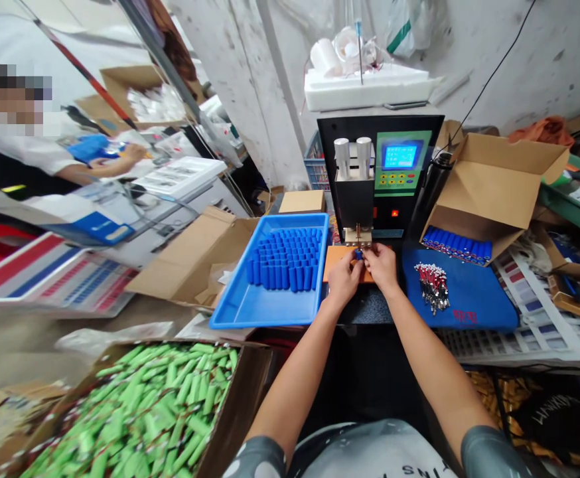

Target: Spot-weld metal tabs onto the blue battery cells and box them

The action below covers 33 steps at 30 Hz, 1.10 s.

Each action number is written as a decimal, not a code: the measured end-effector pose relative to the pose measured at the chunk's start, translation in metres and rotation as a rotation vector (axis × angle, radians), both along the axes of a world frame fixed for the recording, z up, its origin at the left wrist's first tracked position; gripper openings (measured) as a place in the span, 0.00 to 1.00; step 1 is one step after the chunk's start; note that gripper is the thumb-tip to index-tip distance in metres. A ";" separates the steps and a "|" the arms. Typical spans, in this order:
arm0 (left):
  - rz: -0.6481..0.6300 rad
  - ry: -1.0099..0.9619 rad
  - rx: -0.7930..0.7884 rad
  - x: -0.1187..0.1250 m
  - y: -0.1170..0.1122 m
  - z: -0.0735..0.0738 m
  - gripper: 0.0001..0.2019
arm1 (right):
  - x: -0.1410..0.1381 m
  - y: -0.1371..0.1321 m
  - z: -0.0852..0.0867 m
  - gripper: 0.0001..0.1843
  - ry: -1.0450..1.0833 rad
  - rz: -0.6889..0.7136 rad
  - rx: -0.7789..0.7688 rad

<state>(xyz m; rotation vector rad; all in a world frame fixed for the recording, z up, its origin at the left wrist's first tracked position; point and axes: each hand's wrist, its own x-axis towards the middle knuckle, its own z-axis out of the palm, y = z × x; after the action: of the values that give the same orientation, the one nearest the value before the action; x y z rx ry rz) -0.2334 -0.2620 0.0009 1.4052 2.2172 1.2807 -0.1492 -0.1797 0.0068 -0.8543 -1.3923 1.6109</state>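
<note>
Under the electrodes of a black spot welder (354, 206), a small blue battery cell (358, 253) shows between my two hands. My left hand (344, 279) has its fingers closed on the cell from the left. My right hand (382, 267) is pinched at the cell's right side; whatever its fingertips hold is too small to make out. Both hands are over an orange plate (334, 260) at the welder's base. Left of them, a blue tray (237, 302) holds rows of upright blue battery cells (285, 259). To their right, a bunch of red and black wire leads (433, 287) lies on a blue mat (489, 302).
An open cardboard box (489, 176) with blue cells stands right of the welder. Green-wrapped cells (160, 405) fill a carton at lower left. A foam lid (364, 89) sits above the welder. Another person (26, 156) works at the left, beside a white machine (185, 176).
</note>
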 end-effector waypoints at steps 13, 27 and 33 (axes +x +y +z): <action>0.002 -0.011 -0.017 0.000 -0.001 0.004 0.16 | -0.001 -0.002 0.009 0.15 0.045 -0.037 0.019; 0.010 -0.001 -0.030 0.001 -0.001 0.002 0.14 | -0.002 -0.002 0.003 0.16 0.031 -0.048 0.048; 0.005 -0.032 -0.038 0.002 -0.001 0.004 0.13 | 0.000 -0.003 0.000 0.18 -0.013 -0.057 0.070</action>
<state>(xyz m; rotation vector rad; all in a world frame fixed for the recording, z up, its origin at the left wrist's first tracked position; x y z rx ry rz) -0.2315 -0.2631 0.0045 1.3563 2.2136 1.2472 -0.1497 -0.1831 0.0070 -0.8565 -1.4127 1.5077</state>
